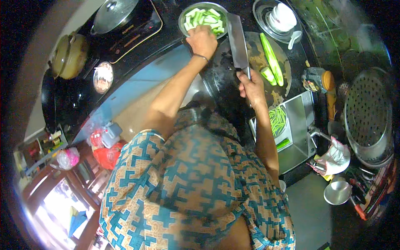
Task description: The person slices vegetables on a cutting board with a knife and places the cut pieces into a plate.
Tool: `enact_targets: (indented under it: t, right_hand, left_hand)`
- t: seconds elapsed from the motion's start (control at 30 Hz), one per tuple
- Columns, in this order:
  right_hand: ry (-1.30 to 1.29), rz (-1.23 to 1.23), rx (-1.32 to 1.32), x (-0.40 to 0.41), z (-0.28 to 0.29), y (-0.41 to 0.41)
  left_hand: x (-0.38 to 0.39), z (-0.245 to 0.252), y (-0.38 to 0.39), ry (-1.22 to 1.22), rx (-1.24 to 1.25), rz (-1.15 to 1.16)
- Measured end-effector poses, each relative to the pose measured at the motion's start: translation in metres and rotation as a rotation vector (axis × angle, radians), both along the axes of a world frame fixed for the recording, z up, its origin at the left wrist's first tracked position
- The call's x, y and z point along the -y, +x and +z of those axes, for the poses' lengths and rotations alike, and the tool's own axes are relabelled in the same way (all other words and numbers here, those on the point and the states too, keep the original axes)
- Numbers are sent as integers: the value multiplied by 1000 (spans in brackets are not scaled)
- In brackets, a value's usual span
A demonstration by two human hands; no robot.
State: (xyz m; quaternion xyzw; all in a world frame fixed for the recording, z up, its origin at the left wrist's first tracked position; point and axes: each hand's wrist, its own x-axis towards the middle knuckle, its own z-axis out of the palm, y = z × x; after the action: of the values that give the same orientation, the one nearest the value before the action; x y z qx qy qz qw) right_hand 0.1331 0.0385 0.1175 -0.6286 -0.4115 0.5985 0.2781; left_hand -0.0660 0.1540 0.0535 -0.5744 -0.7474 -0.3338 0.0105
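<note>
My left hand [202,41] reaches over the near rim of a metal bowl [181,23] filled with cut pale green vegetable pieces [204,19]; its fingertips are among the pieces, and their exact grip is hidden. Gripped in my right hand [252,85] is the handle of a cleaver [237,42], whose broad blade points away from me beside the bowl. Beneath it lies a round, stained cutting board [254,47]. A long peeled green gourd [272,61] and a short cut piece [268,76] rest on the board, right of the blade.
Right of the board, a metal sink [297,125] holds a basket of green beans [277,120]. Behind stands a glass dish [261,18] with white bowls [282,17] and a spoon [294,39]. At left are a lidded pot [114,15], a wok [64,100] and a small dish of food [103,77].
</note>
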Motion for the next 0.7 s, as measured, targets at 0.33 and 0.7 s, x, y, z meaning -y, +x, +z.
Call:
enact_targets:
  t: [0.33,0.7]
  right_hand:
    - [71,-450,-7,133,10,101]
    - [52,-598,-94,180,-24,119]
  left_hand:
    - [63,19,137,-17,0,-930]
    - [80,-10,114,-150,155,-704]
